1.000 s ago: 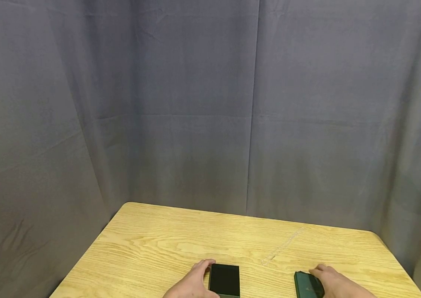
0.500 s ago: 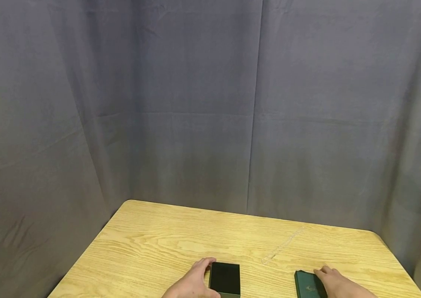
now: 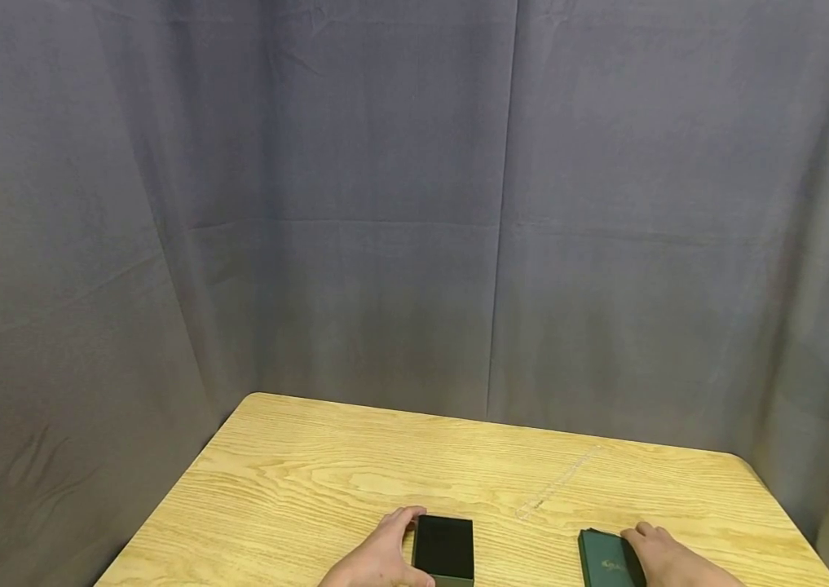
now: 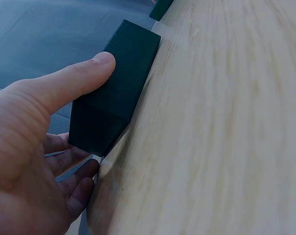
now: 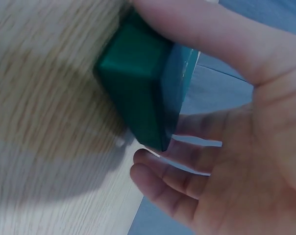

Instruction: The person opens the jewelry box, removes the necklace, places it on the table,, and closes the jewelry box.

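At the front of the table, my left hand [image 3: 385, 554] grips a small dark green box [image 3: 444, 548] by its sides. Its upper face shows black, like a dark interior. The left wrist view has the thumb pressed along the green side [image 4: 118, 83], with the other fingers around the far edge. Further right, my right hand [image 3: 659, 558] holds a flat dark green box lid [image 3: 608, 558] with a gold mark on top. From the right wrist, its corner [image 5: 138, 83] appears between thumb and curled fingers, low over the wood. A gap of bare wood separates the two pieces.
A clear plastic ruler [image 3: 559, 484] lies slantwise on the wood-grain table [image 3: 326, 456], behind and between the hands. Grey curtains [image 3: 385, 244] hang behind the table and at both sides.
The fingers of my right hand have shifted slightly right, and more of the lid's gold mark shows. The left hand and box stay nearly in place.
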Demonstrator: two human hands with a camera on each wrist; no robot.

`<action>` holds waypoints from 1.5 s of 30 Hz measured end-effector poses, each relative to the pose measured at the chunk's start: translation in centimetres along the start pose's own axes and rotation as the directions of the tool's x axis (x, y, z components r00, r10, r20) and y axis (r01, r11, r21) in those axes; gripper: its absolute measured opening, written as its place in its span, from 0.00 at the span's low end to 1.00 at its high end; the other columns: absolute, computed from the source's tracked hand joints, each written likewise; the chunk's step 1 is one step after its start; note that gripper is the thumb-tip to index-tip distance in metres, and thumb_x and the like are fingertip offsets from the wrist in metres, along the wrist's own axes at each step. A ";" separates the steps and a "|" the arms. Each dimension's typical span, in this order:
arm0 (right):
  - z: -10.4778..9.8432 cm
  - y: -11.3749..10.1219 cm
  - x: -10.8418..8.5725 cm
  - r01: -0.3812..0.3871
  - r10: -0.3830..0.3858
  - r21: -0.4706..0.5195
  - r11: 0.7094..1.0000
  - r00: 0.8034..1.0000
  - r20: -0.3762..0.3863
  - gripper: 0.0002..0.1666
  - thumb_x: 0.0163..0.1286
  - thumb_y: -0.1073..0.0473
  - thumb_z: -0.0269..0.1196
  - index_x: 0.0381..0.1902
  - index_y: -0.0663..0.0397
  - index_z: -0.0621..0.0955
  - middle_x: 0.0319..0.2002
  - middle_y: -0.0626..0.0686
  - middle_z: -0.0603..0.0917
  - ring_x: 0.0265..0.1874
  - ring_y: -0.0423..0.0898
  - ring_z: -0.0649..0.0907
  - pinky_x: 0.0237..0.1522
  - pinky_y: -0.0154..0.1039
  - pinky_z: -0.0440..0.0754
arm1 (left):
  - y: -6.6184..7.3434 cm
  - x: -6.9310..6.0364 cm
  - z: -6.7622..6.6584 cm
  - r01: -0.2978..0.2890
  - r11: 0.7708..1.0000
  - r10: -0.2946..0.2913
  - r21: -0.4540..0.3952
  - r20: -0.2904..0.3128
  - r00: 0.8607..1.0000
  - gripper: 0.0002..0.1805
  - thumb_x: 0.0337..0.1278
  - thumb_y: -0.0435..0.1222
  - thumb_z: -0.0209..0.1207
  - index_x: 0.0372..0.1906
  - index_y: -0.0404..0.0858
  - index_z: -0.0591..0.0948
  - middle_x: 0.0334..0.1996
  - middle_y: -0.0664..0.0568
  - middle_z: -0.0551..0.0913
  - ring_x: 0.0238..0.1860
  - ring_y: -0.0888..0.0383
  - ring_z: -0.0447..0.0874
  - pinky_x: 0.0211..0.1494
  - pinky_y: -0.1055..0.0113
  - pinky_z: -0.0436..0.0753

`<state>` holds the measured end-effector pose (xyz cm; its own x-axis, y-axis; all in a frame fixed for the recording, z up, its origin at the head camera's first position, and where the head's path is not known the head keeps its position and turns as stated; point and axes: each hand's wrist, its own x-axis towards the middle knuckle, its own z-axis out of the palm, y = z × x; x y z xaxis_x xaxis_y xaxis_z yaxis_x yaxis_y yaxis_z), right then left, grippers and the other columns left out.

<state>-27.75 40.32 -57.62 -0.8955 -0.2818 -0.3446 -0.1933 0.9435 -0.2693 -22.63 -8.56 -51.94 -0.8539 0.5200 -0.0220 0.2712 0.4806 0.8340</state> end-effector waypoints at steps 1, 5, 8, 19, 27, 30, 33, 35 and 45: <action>-0.1 -0.1 -0.1 0.025 -0.025 -0.001 1.000 1.000 -0.006 0.59 0.33 0.27 0.74 0.56 0.59 0.73 0.47 0.53 0.73 0.45 0.56 0.74 0.45 0.58 0.73 | 0.0 0.0 0.0 -0.001 1.000 0.001 0.002 -0.001 1.000 0.50 0.39 0.48 0.74 0.67 0.34 0.62 0.61 0.44 0.67 0.59 0.43 0.63 0.54 0.43 0.72; -1.4 -2.5 -1.7 0.068 -0.068 -0.013 0.998 0.997 -0.024 0.59 0.36 0.26 0.72 0.58 0.60 0.72 0.47 0.53 0.73 0.44 0.54 0.74 0.45 0.57 0.73 | -0.1 0.1 0.0 -0.005 1.000 0.005 0.013 -0.002 1.000 0.50 0.39 0.49 0.74 0.67 0.33 0.62 0.61 0.45 0.68 0.59 0.44 0.64 0.54 0.45 0.73; -3.2 -6.0 -3.9 0.063 -0.063 0.011 0.998 0.997 -0.034 0.59 0.37 0.28 0.73 0.58 0.63 0.72 0.48 0.54 0.73 0.45 0.56 0.73 0.46 0.58 0.73 | -0.2 0.2 0.0 -0.009 1.000 0.009 0.017 -0.004 1.000 0.51 0.39 0.50 0.74 0.67 0.33 0.63 0.60 0.45 0.68 0.59 0.44 0.65 0.54 0.46 0.73; -5.5 -11.6 -7.3 0.125 -0.123 0.004 0.992 0.985 -0.120 0.63 0.42 0.28 0.71 0.60 0.72 0.69 0.53 0.61 0.71 0.51 0.60 0.72 0.46 0.58 0.73 | -0.5 0.4 -0.2 -0.036 0.999 0.036 0.033 -0.004 0.999 0.51 0.39 0.54 0.72 0.67 0.33 0.63 0.59 0.46 0.69 0.57 0.46 0.65 0.53 0.50 0.73; -5.7 -13.4 -7.3 0.119 -0.118 0.002 0.993 0.983 -0.139 0.66 0.39 0.24 0.69 0.61 0.70 0.69 0.53 0.59 0.71 0.49 0.55 0.72 0.44 0.55 0.74 | -0.5 0.3 -0.1 -0.046 0.997 0.046 0.058 0.003 0.999 0.52 0.40 0.55 0.71 0.67 0.32 0.63 0.60 0.44 0.68 0.58 0.44 0.65 0.53 0.47 0.73; -5.9 -13.9 -7.2 0.130 -0.127 0.007 0.992 0.982 -0.142 0.67 0.39 0.23 0.68 0.62 0.71 0.68 0.54 0.59 0.71 0.49 0.55 0.72 0.44 0.54 0.75 | -0.4 0.3 0.0 -0.036 0.997 0.036 0.067 -0.002 0.999 0.51 0.40 0.52 0.73 0.67 0.32 0.62 0.60 0.43 0.68 0.58 0.43 0.65 0.53 0.45 0.73; -6.0 -14.2 -7.1 0.179 -0.176 0.001 0.984 0.971 -0.160 0.65 0.42 0.25 0.69 0.62 0.73 0.68 0.54 0.61 0.71 0.49 0.56 0.73 0.43 0.53 0.75 | -0.3 0.3 0.0 -0.023 0.997 0.023 0.073 -0.003 1.000 0.50 0.39 0.50 0.74 0.67 0.33 0.62 0.61 0.43 0.68 0.58 0.43 0.64 0.53 0.44 0.73; -6.0 -14.6 -7.0 0.194 -0.191 0.004 0.981 0.968 -0.162 0.64 0.42 0.27 0.69 0.62 0.73 0.68 0.54 0.60 0.71 0.49 0.55 0.73 0.43 0.52 0.75 | -0.3 0.2 0.0 -0.022 0.997 0.022 0.078 0.001 1.000 0.50 0.40 0.49 0.73 0.67 0.33 0.62 0.61 0.42 0.67 0.59 0.42 0.64 0.53 0.44 0.72; -6.1 -16.7 -6.5 0.142 -0.132 0.057 0.988 0.979 -0.153 0.62 0.41 0.30 0.72 0.63 0.70 0.68 0.56 0.60 0.70 0.50 0.54 0.72 0.44 0.52 0.74 | -0.5 0.4 0.1 -0.039 0.994 0.038 0.098 0.012 0.999 0.49 0.42 0.48 0.72 0.67 0.33 0.62 0.61 0.42 0.66 0.60 0.41 0.63 0.54 0.45 0.71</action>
<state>-21.10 27.48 -45.40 -0.9129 -0.3740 -0.1638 -0.2957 0.8823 -0.3662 -23.09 -8.53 -52.40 -0.8377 0.5461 0.0029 0.3462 0.5270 0.7762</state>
